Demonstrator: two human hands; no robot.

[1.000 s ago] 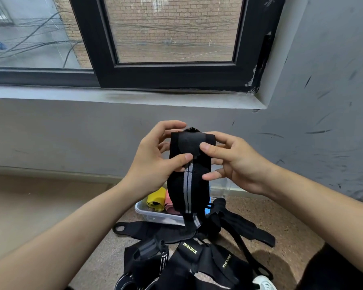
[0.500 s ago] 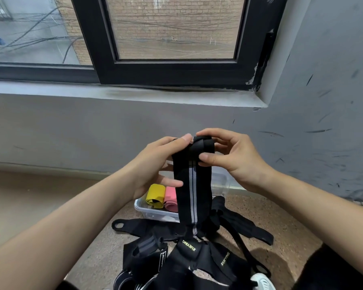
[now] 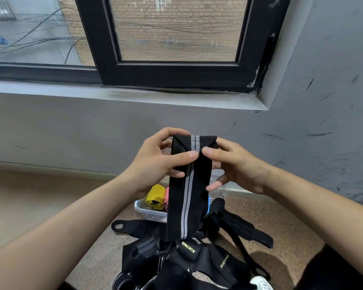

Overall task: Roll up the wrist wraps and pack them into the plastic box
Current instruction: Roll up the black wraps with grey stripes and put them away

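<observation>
Black wrist wrap (image 3: 187, 197) at frame centre, long axis vertical, tail hanging toward bottom. Left hand (image 3: 155, 164) and right hand (image 3: 237, 166) pinch rolled top end, thumbs in front. Plastic box (image 3: 149, 212) below hands, lower centre, equally near both.

Black wrist wrap (image 3: 188, 197) in both hands' grip above plastic box (image 3: 149, 212).

Both bare forearms reach in from the lower corners and converge at the middle. The left hand (image 3: 155, 162) pinches the folded top of a black elastic wrist wrap with grey centre stripes (image 3: 188, 195), thumb in front, fingers curled behind. The right hand (image 3: 239, 166) grips the opposite edge likewise, its thumb tip just beside the left one.
</observation>
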